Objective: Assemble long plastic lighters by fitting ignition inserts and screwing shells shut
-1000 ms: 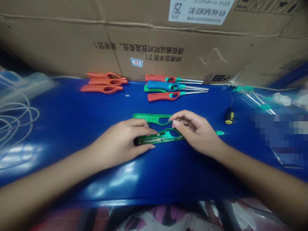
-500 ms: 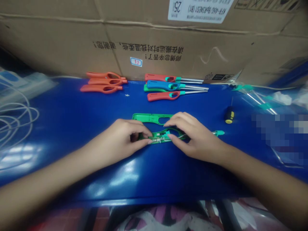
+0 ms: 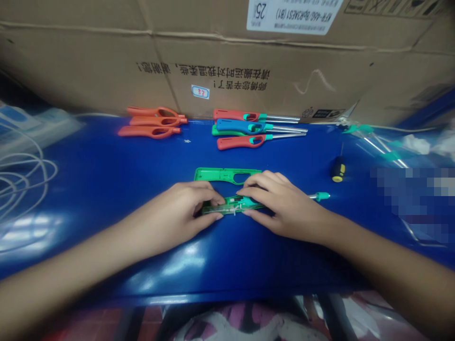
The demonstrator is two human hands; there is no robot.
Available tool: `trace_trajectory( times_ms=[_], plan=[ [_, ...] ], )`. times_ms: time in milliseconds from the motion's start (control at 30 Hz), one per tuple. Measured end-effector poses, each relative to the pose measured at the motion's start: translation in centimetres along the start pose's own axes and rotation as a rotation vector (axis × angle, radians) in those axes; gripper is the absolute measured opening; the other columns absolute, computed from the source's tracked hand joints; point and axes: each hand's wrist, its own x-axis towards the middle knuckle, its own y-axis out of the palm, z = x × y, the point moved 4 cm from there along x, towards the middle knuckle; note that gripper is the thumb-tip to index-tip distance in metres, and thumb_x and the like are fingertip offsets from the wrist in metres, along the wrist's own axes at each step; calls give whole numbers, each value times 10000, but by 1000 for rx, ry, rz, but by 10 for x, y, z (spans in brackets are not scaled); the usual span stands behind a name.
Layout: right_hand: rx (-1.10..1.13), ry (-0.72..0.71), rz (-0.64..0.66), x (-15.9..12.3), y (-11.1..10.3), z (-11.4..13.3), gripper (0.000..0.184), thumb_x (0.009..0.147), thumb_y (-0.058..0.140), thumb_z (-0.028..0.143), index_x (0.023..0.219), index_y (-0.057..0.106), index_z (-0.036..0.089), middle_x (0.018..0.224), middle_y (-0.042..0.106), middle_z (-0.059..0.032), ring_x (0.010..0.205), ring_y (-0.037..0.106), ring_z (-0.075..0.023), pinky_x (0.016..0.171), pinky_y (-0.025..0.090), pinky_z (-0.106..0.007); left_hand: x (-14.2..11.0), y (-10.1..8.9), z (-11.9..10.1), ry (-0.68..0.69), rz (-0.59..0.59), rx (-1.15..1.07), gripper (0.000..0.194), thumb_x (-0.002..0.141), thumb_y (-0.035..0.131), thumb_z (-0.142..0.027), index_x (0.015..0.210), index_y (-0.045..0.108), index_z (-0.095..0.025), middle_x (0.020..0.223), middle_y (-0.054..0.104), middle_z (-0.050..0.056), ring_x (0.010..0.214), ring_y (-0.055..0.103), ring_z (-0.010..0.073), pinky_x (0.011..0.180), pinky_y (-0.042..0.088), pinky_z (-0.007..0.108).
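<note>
An opened green lighter half [image 3: 232,207], with a clear tank, small metal parts and a teal trigger inside, lies across the middle of the table. My left hand [image 3: 188,204] pinches its handle end between thumb and fingers. Around the trigger end, my right hand [image 3: 280,203] grips the same half by its edges. A metal tube with a teal tip [image 3: 323,196] sticks out to the right, partly hidden behind my right hand. Just beyond lies the matching green shell half [image 3: 213,174], empty, its right end covered by my right fingers.
Orange lighter shells [image 3: 149,132] sit at the back left. Several assembled lighters [image 3: 241,142] lie at the back centre, before a cardboard box [image 3: 106,61]. A black-yellow screwdriver [image 3: 338,170] stands right; a white cable [image 3: 31,180] coils left. Metal tubes [image 3: 377,144] lie right.
My right fingers have moved slightly left and down, closing over the trigger area onto the half's edges. My left hand has shifted a little lower, and more of the clear tank shows.
</note>
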Motion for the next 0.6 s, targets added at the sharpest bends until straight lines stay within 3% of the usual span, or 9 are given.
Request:
trace_trajectory(
  times_ms=[267, 467, 600],
  plan=[
    [7, 6, 9, 1, 0, -1, 305, 995, 550, 324, 1265, 619, 200, 1254, 613, -103, 1138, 540, -256, 940, 420, -431, -2, -1, -2, -17, -52, 8, 199, 908, 676, -307, 1074, 750, -227, 984, 727, 29, 697, 651, 134, 638, 516, 246],
    [11, -3, -19, 0, -1, 1, 323, 987, 560, 346, 1270, 619, 204, 1260, 619, -115, 1134, 547, -263, 943, 430, -437, -1, -5, -4, 56, -77, -11, 186, 944, 616, -270, 1025, 778, -228, 993, 744, 39, 838, 704, 158, 728, 549, 242],
    [24, -52, -66, 0, -3, 3, 343, 998, 536, 339, 1306, 612, 207, 1276, 637, -118, 1161, 559, -257, 954, 431, -438, -1, -5, -2, 67, -65, -14, 169, 932, 638, -259, 1000, 792, -239, 954, 751, 32, 810, 711, 156, 740, 556, 248]
  ],
)
